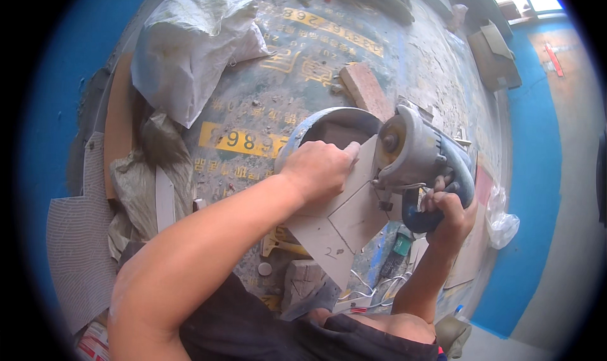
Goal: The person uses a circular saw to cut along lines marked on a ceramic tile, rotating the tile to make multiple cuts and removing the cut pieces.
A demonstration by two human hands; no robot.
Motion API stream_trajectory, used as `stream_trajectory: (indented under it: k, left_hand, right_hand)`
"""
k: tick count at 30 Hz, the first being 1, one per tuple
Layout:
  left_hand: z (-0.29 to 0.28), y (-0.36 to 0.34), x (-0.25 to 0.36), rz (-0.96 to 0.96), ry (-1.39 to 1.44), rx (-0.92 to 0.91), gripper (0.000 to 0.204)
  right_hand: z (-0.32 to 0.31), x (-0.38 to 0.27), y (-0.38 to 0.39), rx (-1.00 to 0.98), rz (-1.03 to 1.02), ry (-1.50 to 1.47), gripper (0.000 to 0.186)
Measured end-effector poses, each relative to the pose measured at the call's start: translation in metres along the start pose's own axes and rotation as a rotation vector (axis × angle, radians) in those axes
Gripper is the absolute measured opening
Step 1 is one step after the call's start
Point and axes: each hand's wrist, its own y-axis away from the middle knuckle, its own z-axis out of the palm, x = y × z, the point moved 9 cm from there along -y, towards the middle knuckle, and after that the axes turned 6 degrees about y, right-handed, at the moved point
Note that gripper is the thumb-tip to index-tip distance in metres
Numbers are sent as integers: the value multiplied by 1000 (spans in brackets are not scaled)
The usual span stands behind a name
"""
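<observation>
A beige tile (349,229) with dark lines drawn on its face lies tilted across a round bucket (310,122). My left hand (321,170) is closed on the tile's left edge, near the bucket's rim, with the thumb side toward the tool. My right hand (452,210) grips the rear handle of a handheld tile cutter (436,151). The cutter's round guard and hub are over the tile's upper right part. Where the blade meets the tile is hidden.
A brick (367,90) lies beyond the bucket. To the left are a white woven sack (183,45) and a crumpled sheet (136,187). A yellow-handled hammer (282,244), a green power tool (398,250) and white cables (379,293) lie near me. A blue wall (531,190) borders the right.
</observation>
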Motion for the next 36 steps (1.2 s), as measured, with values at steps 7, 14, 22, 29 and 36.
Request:
stream_trajectory:
  k: [7, 14, 22, 29, 36]
  left_hand:
    - [-1, -1, 0, 5, -20, -11, 27]
    - [-4, -1, 1, 37, -41, 6, 24]
    - [-9, 0, 2, 32, -38, -5, 22]
    - [-11, 0, 1, 19, -70, -28, 20]
    - [-16, 0, 2, 24, -70, -7, 18]
  right_hand:
    - [0, -2, -1, 28, 7, 32, 49]
    - [3, -6, -3, 46, 27, -6, 27]
    - [7, -9, -10, 7, 45, 38, 31]
    - [10, -8, -15, -12, 53, 36, 31]
    - [14, -16, -18, -22, 53, 50, 27]
